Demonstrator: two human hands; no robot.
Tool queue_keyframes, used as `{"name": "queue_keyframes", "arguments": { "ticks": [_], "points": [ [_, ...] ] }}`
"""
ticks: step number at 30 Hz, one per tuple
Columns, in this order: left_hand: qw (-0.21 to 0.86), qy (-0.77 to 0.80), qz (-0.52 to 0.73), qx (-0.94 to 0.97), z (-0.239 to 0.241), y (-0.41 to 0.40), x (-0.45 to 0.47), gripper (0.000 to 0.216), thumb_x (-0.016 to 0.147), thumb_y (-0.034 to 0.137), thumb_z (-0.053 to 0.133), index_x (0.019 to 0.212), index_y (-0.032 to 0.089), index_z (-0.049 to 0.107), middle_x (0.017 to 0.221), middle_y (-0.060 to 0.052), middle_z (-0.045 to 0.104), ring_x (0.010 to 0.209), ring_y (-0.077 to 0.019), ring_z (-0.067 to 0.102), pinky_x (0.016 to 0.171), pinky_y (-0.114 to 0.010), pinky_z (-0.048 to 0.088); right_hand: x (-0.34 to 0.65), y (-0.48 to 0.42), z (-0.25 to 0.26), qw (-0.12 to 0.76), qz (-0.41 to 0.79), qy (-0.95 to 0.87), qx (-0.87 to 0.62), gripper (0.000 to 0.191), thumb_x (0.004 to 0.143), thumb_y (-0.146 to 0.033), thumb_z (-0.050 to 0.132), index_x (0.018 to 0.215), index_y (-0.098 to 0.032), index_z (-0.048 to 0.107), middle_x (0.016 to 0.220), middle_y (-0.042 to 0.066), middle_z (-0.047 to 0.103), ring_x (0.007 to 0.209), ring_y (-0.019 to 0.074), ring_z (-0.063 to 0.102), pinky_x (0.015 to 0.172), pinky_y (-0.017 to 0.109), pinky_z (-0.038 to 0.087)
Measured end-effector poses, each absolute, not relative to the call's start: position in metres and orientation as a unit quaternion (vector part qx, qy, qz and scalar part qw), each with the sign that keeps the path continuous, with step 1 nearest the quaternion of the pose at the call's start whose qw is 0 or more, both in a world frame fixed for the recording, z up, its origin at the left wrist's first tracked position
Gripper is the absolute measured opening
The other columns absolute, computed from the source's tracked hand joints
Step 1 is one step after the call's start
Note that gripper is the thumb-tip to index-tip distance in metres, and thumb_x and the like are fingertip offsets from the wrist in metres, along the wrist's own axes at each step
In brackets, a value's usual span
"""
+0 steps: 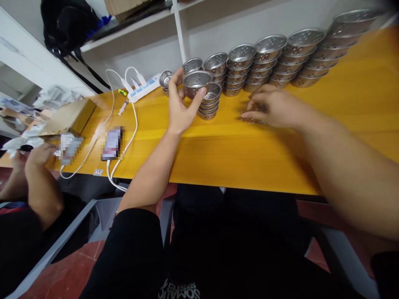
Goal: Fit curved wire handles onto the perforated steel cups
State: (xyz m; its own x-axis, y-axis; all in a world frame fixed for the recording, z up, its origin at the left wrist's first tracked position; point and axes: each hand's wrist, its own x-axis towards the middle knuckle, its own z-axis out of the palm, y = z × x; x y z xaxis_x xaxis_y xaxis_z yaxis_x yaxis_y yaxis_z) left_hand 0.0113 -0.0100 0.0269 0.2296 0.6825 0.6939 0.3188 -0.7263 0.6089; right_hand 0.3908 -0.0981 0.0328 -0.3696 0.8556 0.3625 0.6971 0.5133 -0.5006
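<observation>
Perforated metal cup [197, 83] sits gripped in the left hand [181, 106], thumb on its right side and fingers curled round the left, raised just above a short stack of like cups [209, 104] that stands on the yellow table [358, 104]. At the far left edge a co-worker's hands [37, 155] rest at the table's end, beside a cardboard box [70, 116] and a blurred packet [70, 147]. Next comes a phone [112, 143], lying flat near the table's front edge with white cables [132, 120] looping from it back to a white power strip [141, 87] by the wall. Above these, a black bag [68, 25] sits on a white shelf [131, 35]. One small cup [165, 78] lies on its side just left of the held one. Behind and to the right of the left hand a row of stacked cups [264, 62] runs along the wall toward the upper right corner, each stack touching the next. In front of that row the right hand [274, 109] lies palm down with its fingers stretched out and loose, the fingertips resting on some low metal pieces [253, 119] on the tabletop; the hand covers most of them, so their shape cannot be told. Its forearm crosses the right side of the view.
</observation>
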Motion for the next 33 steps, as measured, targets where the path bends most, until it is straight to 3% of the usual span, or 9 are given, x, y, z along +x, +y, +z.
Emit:
{"name": "queue_keyframes", "arguments": {
  "ticks": [2,4,7,9,12,16,22,28,33],
  "points": [
    [0.177,0.346,0.516,0.763,0.026,-0.006,0.010,0.124,0.107,0.120,0.043,0.205,0.048,0.021,0.208,-0.013,0.050,0.198,-0.0372,0.051,0.164,-0.056,0.048,0.402,-0.086,0.018,0.281,0.165,-0.827,-0.458,0.090,0.094,-0.124,0.075,0.111,-0.037,0.089,0.121,0.019,0.089,0.126,0.0523,0.082,0.123,0.093,0.066],
    [0.188,0.357,0.508,0.761,0.025,-0.002,0.009,0.123,0.105,0.121,0.046,0.203,0.048,0.031,0.207,-0.012,0.053,0.195,-0.0377,0.056,0.163,-0.057,0.049,0.407,-0.079,0.007,0.282,0.175,-0.829,-0.450,0.077,0.098,-0.113,0.084,0.111,-0.038,0.090,0.120,0.018,0.090,0.127,0.0510,0.082,0.129,0.094,0.063],
    [0.207,0.354,0.511,0.755,0.017,0.007,0.011,0.118,0.106,0.119,0.054,0.198,0.045,0.044,0.203,-0.013,0.059,0.190,-0.0390,0.061,0.160,-0.061,0.052,0.399,-0.081,0.005,0.277,0.160,-0.826,-0.465,0.072,0.099,-0.104,0.090,0.122,-0.035,0.093,0.136,0.019,0.089,0.137,0.0561,0.081,0.133,0.097,0.059],
    [0.214,0.347,0.504,0.762,0.011,0.012,0.015,0.114,0.108,0.117,0.054,0.194,0.043,0.050,0.199,-0.014,0.063,0.188,-0.0387,0.063,0.159,-0.062,0.053,0.385,-0.090,0.012,0.296,0.138,-0.823,-0.464,0.079,0.103,-0.102,0.086,0.145,-0.036,0.092,0.156,0.019,0.086,0.149,0.0583,0.079,0.138,0.096,0.059],
    [0.205,0.346,0.491,0.773,0.005,0.017,0.022,0.112,0.110,0.115,0.053,0.194,0.042,0.050,0.200,-0.014,0.062,0.188,-0.0376,0.063,0.162,-0.061,0.050,0.357,-0.106,0.026,0.351,0.115,-0.821,-0.436,0.094,0.113,-0.097,0.078,0.185,-0.037,0.072,0.185,0.017,0.073,0.173,0.0575,0.068,0.152,0.087,0.052],
    [0.201,0.332,0.489,0.781,0.005,0.017,0.028,0.116,0.108,0.115,0.057,0.198,0.043,0.045,0.204,-0.015,0.058,0.194,-0.0390,0.057,0.166,-0.062,0.043,0.328,-0.117,0.037,0.369,0.128,-0.822,-0.415,0.111,0.116,-0.095,0.075,0.207,-0.039,0.046,0.207,0.008,0.053,0.191,0.0570,0.050,0.163,0.083,0.039],
    [0.219,0.330,0.467,0.790,0.013,0.004,0.036,0.106,0.113,0.110,0.060,0.191,0.039,0.057,0.191,-0.017,0.071,0.187,-0.0395,0.067,0.164,-0.065,0.047,0.318,-0.115,0.037,0.363,0.150,-0.837,-0.380,0.124,0.114,-0.093,0.079,0.215,-0.038,0.034,0.214,0.007,0.041,0.190,0.0599,0.051,0.160,0.086,0.041],
    [0.241,0.326,0.479,0.779,0.009,0.006,0.037,0.098,0.112,0.106,0.070,0.181,0.037,0.068,0.187,-0.017,0.076,0.181,-0.0393,0.073,0.161,-0.065,0.053,0.316,-0.119,0.040,0.369,0.146,-0.836,-0.379,0.113,0.117,-0.091,0.075,0.212,-0.041,0.042,0.212,0.004,0.044,0.195,0.0553,0.045,0.163,0.084,0.036],
    [0.241,0.310,0.472,0.789,-0.002,0.018,0.032,0.105,0.111,0.107,0.070,0.188,0.037,0.061,0.195,-0.018,0.070,0.183,-0.0397,0.072,0.159,-0.064,0.055,0.312,-0.124,0.043,0.373,0.148,-0.831,-0.385,0.107,0.119,-0.089,0.072,0.211,-0.041,0.046,0.211,0.005,0.047,0.189,0.0561,0.054,0.159,0.085,0.045]
  ]
}}
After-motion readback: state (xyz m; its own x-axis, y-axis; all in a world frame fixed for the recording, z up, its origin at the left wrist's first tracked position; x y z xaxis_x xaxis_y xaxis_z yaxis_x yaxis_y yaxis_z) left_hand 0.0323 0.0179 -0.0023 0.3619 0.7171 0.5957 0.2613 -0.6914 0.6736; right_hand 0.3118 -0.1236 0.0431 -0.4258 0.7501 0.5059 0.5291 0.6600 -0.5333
